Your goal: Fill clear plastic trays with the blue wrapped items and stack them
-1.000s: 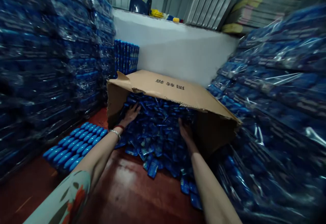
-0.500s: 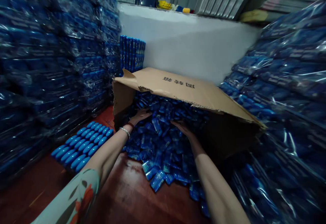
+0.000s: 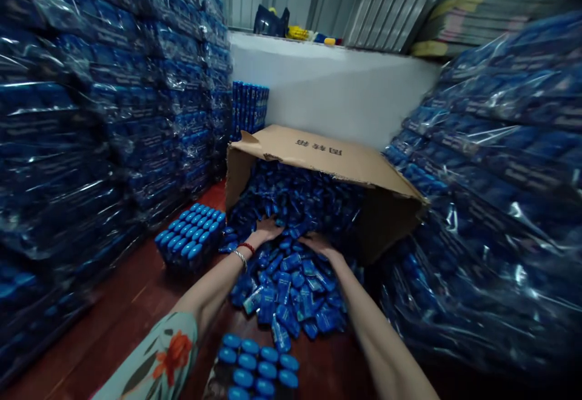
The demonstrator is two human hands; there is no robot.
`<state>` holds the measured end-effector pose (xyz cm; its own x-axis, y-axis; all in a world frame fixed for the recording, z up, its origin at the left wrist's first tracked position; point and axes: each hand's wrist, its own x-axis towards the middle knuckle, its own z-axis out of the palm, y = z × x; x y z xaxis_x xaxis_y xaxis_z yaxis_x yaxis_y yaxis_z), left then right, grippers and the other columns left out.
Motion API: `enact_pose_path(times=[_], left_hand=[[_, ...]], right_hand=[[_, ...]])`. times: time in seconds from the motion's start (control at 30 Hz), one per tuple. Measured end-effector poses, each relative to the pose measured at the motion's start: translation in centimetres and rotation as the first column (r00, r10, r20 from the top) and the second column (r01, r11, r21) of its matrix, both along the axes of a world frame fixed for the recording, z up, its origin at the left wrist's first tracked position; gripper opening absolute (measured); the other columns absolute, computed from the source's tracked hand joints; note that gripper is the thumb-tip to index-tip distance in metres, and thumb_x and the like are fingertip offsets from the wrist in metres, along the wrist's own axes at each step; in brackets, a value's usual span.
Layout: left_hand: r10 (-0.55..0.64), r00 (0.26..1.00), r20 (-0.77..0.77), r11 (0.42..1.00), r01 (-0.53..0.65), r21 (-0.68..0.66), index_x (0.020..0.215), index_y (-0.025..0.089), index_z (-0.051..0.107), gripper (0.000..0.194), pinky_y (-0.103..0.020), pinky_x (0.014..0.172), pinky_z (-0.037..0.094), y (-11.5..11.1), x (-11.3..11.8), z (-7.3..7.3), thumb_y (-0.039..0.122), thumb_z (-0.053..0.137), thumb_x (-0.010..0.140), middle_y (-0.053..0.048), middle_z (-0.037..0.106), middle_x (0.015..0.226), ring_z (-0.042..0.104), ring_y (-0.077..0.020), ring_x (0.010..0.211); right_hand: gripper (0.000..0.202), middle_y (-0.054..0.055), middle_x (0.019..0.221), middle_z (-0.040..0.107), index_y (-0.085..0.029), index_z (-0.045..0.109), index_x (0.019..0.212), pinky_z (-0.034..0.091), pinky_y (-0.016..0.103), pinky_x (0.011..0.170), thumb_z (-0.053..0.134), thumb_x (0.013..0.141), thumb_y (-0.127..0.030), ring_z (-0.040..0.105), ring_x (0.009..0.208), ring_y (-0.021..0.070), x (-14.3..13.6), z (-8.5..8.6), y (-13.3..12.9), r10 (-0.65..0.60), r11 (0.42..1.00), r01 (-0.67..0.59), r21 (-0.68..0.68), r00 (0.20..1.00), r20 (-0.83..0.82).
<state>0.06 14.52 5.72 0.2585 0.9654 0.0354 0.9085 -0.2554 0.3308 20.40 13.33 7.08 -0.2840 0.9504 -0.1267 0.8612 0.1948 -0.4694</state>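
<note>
Small shiny blue packets [image 3: 284, 288] spill in a heap from a cardboard box [image 3: 364, 160] lying on its side, and many more fill its inside. My left hand [image 3: 269, 228] lies on the pile near the box mouth, fingers stretched out and pointing right. Facing it, my right hand [image 3: 317, 243] rests on the same heap, its fingers extended to the left and partly sunk among the packets. A narrow band of packets lies between the two hands. Neither hand is closed round a packet that I can make out.
A block of blue-capped containers [image 3: 191, 233] stands on the red floor [image 3: 131, 303] left of the box, another block [image 3: 254, 366] at the front. Plastic-wrapped blue stacks rise on the left [image 3: 122, 97] and right [image 3: 509, 176]. Behind the box is a white wall [image 3: 327, 88].
The view has shifted back and tilted, bringing a front block of blue-capped containers into sight. Both hands are lower and nearer on the heap, and some packets have slid forward.
</note>
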Motion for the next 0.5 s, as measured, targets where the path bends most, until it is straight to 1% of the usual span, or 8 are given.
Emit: enact_pose_path(times=[0.13,0.2,0.27,0.33,0.4,0.5], left_hand=[[-0.034,0.998,-0.045,0.999,0.033,-0.030,0.111,0.021,0.063,0.040,-0.042,0.093,0.039,-3.4,-0.7,-0.3,0.041,0.037,0.088,-0.010,0.053,0.129,0.046,-0.0328,0.117],[-0.077,0.995,-0.060,0.996,0.075,-0.046,0.107,0.018,0.065,0.041,-0.044,0.093,0.039,-5.1,-1.4,-0.7,0.039,0.035,0.089,-0.011,0.050,0.133,0.045,-0.0343,0.117],[-0.136,0.988,-0.071,0.989,0.132,-0.060,0.105,0.018,0.066,0.039,-0.046,0.095,0.038,-6.7,-2.4,-1.1,0.036,0.035,0.090,-0.010,0.048,0.135,0.044,-0.0338,0.118],[-0.192,0.978,-0.078,0.980,0.187,-0.067,0.107,0.021,0.065,0.038,-0.049,0.099,0.035,-8.3,-3.5,-1.4,0.036,0.034,0.090,-0.008,0.046,0.136,0.043,-0.0328,0.119],[-0.227,0.971,-0.080,0.973,0.222,-0.067,0.111,0.024,0.063,0.037,-0.055,0.103,0.028,-9.8,-4.6,-1.6,0.038,0.035,0.091,-0.005,0.041,0.142,0.038,-0.0333,0.124],[-0.262,0.962,-0.074,0.964,0.258,-0.060,0.123,0.029,0.055,0.038,-0.065,0.105,0.016,-12.3,-6.1,-1.7,0.040,0.039,0.090,-0.001,0.028,0.150,0.024,-0.0387,0.133]], right_hand=[[0.048,0.006,0.089,0.072,-0.021,0.073,0.085,0.045,0.030,0.073,0.048,0.079,-0.062,0.064,0.082,0.0234,-0.5,-0.5,-3.5,0.051,0.998,-0.049,-0.048,0.998,0.042],[0.051,0.007,0.096,0.072,-0.021,0.073,0.091,0.045,0.032,0.078,0.045,0.080,-0.063,0.064,0.088,0.0254,-0.4,-0.8,-5.3,0.071,0.996,-0.068,-0.058,0.996,0.048],[0.051,0.006,0.105,0.070,-0.023,0.071,0.099,0.044,0.033,0.085,0.042,0.083,-0.061,0.062,0.097,0.0262,-0.1,-0.9,-7.2,0.097,0.994,-0.095,-0.051,0.994,0.044],[0.048,0.002,0.114,0.067,-0.026,0.069,0.106,0.039,0.034,0.095,0.039,0.086,-0.058,0.057,0.109,0.0248,0.3,-0.9,-9.2,0.130,0.991,-0.129,-0.029,0.991,0.033],[0.045,0.000,0.119,0.064,-0.030,0.066,0.111,0.031,0.037,0.104,0.038,0.088,-0.056,0.050,0.119,0.0238,0.6,-0.9,-11.1,0.157,0.988,-0.157,-0.010,0.987,0.024],[0.045,0.001,0.126,0.059,-0.033,0.061,0.118,0.016,0.052,0.109,0.039,0.087,-0.057,0.040,0.127,0.0277,0.8,-1.0,-13.8,0.184,0.982,-0.186,0.024,0.981,0.064]])
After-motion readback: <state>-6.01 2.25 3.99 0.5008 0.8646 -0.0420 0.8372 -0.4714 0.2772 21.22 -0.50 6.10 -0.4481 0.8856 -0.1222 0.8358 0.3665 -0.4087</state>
